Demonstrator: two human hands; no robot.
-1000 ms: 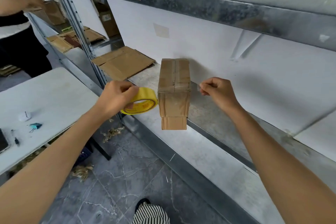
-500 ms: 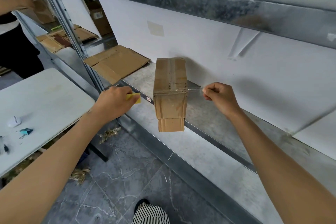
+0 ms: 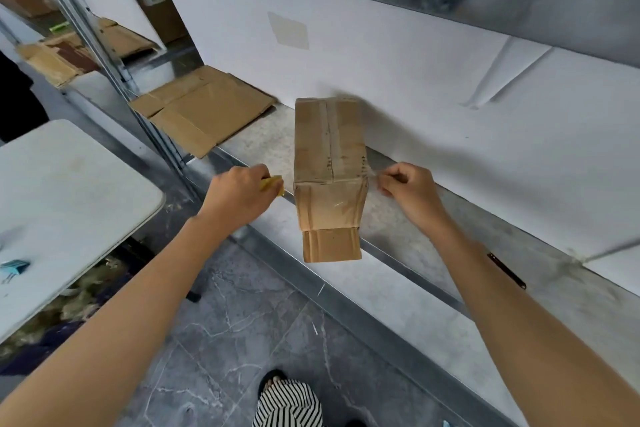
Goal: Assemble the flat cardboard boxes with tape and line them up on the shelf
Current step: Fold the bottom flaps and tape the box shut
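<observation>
A small cardboard box (image 3: 329,149) sits on the grey metal shelf (image 3: 384,288), its long side running back toward the white backing board (image 3: 433,80) and its near end poking past the shelf's front rail. 1 strip of tape runs along the box's top seam, and 1 short flap (image 3: 330,245) hangs down from the near end, below the shelf edge. The left hand (image 3: 239,196) hovers just left of the box with its fingers curled round a yellow tape roll (image 3: 272,182), of which only a sliver shows past the knuckles. The right hand (image 3: 412,194) is just right of the box, thumb and fingers pinched together on what seems to be the end of a clear tape strand (image 3: 371,174) reaching to the box's right top edge; the strand is too faint to trace fully. Farther left on the same shelf lies a stack of flat cardboard (image 3: 204,111), apart from the box. A white table (image 3: 69,184) stands at the left with a blue clip (image 3: 14,267) on it, and a striped shoe (image 3: 287,402) shows on the marbled floor below.
</observation>
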